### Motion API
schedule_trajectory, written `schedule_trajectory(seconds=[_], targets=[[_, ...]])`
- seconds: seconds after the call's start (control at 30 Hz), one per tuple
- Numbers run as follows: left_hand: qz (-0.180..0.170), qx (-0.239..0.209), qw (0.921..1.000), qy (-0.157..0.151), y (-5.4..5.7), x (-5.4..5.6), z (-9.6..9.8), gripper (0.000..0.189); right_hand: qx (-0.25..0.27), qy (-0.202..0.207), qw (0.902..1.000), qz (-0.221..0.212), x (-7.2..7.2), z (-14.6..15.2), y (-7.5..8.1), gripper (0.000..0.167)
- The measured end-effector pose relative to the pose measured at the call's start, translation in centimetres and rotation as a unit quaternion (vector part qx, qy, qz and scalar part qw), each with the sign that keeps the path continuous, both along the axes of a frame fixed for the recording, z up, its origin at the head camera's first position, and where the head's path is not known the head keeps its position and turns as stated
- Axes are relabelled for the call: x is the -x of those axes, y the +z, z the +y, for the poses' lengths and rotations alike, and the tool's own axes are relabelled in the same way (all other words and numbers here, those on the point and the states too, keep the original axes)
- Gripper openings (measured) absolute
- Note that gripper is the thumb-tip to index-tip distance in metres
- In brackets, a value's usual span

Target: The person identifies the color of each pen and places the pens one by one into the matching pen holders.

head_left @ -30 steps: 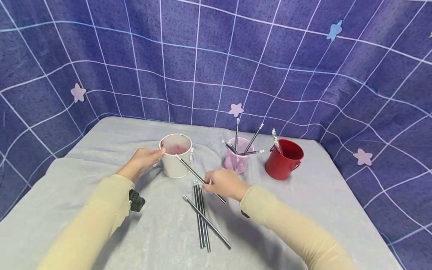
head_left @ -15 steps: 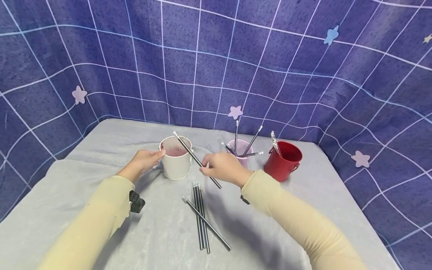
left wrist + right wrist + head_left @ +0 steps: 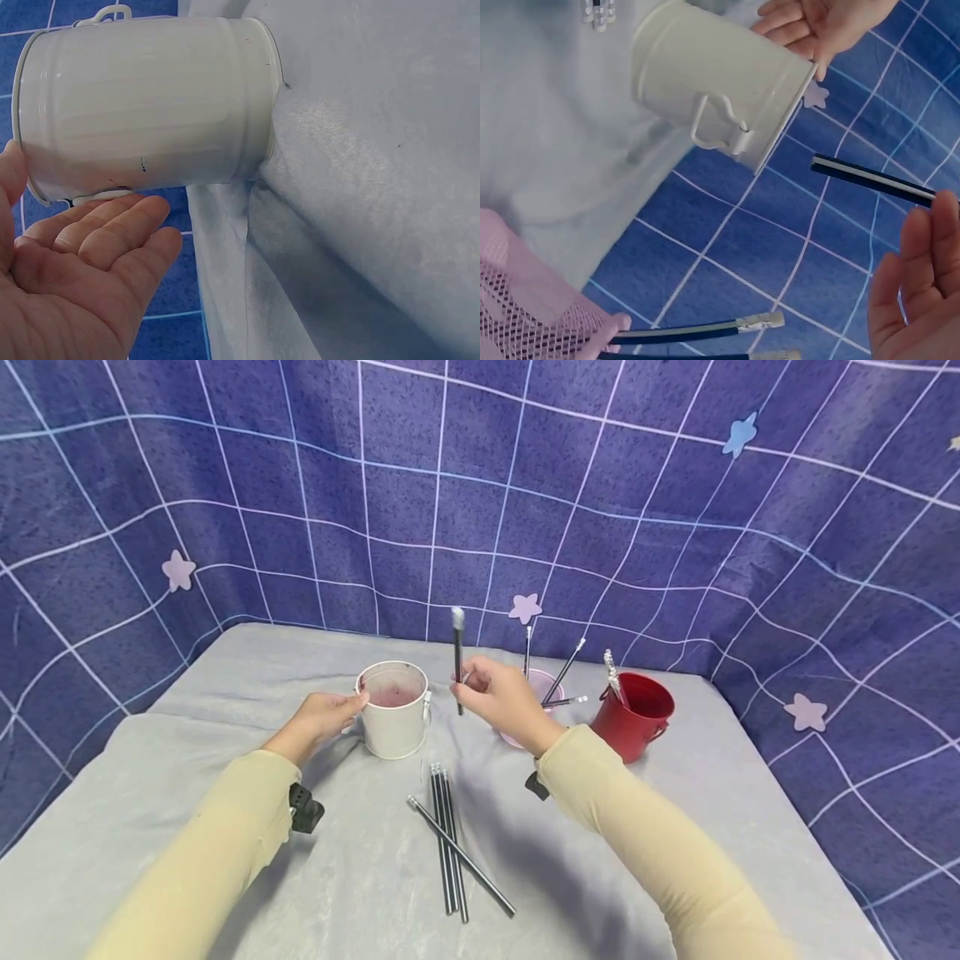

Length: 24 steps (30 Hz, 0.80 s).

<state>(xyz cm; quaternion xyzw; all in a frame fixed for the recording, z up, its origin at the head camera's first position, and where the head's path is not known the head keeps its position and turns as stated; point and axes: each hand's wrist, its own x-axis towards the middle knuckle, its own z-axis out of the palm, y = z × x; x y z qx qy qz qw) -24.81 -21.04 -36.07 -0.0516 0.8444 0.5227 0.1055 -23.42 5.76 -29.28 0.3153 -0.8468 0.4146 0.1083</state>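
In the head view my left hand (image 3: 321, 718) grips the near-left rim of a white metal bucket (image 3: 393, 731), which stands upright on the cloth. The left wrist view has the thumb right at that rim, with the other fingers beside the wall near a handle lug. To the right of the bucket, my right hand (image 3: 501, 693) pinches a dark striped pencil (image 3: 458, 647) above the table. It stands nearly upright, eraser end up. From the right wrist view, the pencil's plain end (image 3: 832, 166) points toward the bucket's mouth. Reddish marks show inside the bucket.
Several dark pencils (image 3: 448, 852) lie on the grey cloth (image 3: 360, 868), one crossing the others. A pink mesh holder (image 3: 525, 262) with pencils stands behind my right hand, partly hidden. Right of it is a red bucket (image 3: 630, 727) holding silvery-topped pencils (image 3: 615, 681). A blue curtain (image 3: 337, 527) hangs behind.
My right hand has lifted the pencil up from over the pile and turned it from slanting to nearly upright, beside the white bucket. The left hand has stayed at the rim.
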Motion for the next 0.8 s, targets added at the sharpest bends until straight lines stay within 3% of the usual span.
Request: schedule_trajectory(seconds=[0.17,0.37,0.53,0.8], targets=[[0.003,0.0,1.0,-0.001,0.1,-0.3,-0.2,0.062,0.064,0.013,0.9979,0.0,0.9,-1.1,-1.0,0.009],[0.01,-0.006,0.9999,0.004,0.2,-0.1,0.1,0.061,0.103,-0.004,0.9935,-0.05,1.9,-2.3,-2.7,0.01],[0.009,-0.002,0.9999,0.014,0.0,-0.1,0.4,0.059,0.094,-0.014,0.9935,-0.062,2.5,-2.8,-3.6,0.009],[0.003,0.007,0.9999,0.011,0.2,-0.1,0.2,0.06,0.056,-0.016,0.9966,-0.059,3.1,-3.4,-3.6,0.005]])
